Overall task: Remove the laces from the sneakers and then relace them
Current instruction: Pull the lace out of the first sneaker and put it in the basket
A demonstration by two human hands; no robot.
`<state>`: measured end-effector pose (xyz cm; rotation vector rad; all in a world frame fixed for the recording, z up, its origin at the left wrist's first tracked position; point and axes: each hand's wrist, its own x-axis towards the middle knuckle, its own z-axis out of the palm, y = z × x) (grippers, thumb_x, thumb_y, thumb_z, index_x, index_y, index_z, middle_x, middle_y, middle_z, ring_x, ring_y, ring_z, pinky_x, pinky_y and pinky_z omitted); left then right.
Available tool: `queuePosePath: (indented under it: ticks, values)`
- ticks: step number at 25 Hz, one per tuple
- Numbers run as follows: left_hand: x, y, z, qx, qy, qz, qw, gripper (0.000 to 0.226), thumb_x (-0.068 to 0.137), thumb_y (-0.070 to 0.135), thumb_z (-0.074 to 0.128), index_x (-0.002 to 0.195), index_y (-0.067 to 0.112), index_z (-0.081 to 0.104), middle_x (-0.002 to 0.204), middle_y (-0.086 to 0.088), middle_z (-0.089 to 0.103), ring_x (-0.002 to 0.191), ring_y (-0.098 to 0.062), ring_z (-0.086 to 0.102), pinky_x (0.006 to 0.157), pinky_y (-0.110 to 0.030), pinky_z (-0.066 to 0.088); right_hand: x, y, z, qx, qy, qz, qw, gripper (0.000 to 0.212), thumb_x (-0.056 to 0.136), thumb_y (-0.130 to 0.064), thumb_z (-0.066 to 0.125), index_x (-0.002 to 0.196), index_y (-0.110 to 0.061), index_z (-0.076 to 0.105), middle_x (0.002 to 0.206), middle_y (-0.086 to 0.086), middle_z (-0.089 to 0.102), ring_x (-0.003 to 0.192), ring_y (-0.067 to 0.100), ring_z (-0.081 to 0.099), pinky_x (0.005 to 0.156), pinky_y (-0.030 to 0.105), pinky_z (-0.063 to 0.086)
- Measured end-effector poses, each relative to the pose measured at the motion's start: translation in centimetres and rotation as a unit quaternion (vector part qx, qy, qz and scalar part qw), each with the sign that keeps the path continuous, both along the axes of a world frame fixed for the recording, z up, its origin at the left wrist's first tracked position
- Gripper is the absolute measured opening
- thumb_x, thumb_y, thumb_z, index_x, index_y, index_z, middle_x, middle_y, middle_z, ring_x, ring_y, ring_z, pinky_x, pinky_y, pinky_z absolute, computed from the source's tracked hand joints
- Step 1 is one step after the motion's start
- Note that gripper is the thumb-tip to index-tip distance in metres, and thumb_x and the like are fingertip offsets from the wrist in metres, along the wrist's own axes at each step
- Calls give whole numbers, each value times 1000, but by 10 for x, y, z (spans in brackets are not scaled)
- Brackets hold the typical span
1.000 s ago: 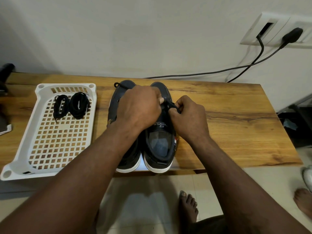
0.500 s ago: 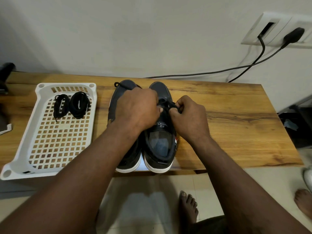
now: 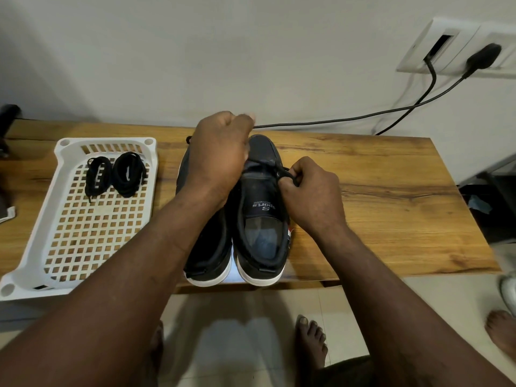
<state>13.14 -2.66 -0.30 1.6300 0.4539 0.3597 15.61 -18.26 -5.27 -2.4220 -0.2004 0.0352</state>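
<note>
Two dark sneakers stand side by side at the near edge of the table; the right hand pinches a black lace at the eyelets of the one on the right. The left hand is curled above the toes, and what it grasps is hidden. Left of them, a white basket holds two coiled laces.

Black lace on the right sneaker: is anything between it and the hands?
Nothing visible. The right hand pinches the black lace at the eyelets of the dark, white-soled right sneaker; the left hand hovers above the toes, grip hidden.
</note>
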Motion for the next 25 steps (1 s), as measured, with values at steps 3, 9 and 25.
queuePosePath:
  ticks: [3, 9, 25]
  values:
    - [-2, 5, -9, 324, 102, -35, 940, 28, 88, 40, 75, 107, 24, 63, 81, 7, 65, 75, -21, 63, 65, -35, 49, -1, 0, 0, -5, -1, 0, 1000, 5, 93, -23, 64, 94, -19, 62, 78, -3, 63, 69, 11, 57, 55, 27, 38]
    - [-8, -9, -13, 560, 171, -121, 802, 25, 100, 44, 60, 106, 25, 76, 95, -3, 71, 81, -24, 63, 68, -35, 49, 0, 0, -1, 4, -2, -3, 1000, 5, 92, -23, 65, 92, -19, 62, 75, -2, 64, 67, 12, 59, 54, 28, 39]
    - [-8, -9, -19, 605, 196, -128, 761, 24, 97, 43, 66, 111, 27, 76, 91, -2, 72, 82, -26, 67, 63, -35, 50, 0, 0, -2, -2, 1, -2, 1000, 5, 92, -24, 64, 92, -20, 62, 76, -3, 64, 68, 12, 59, 55, 28, 40]
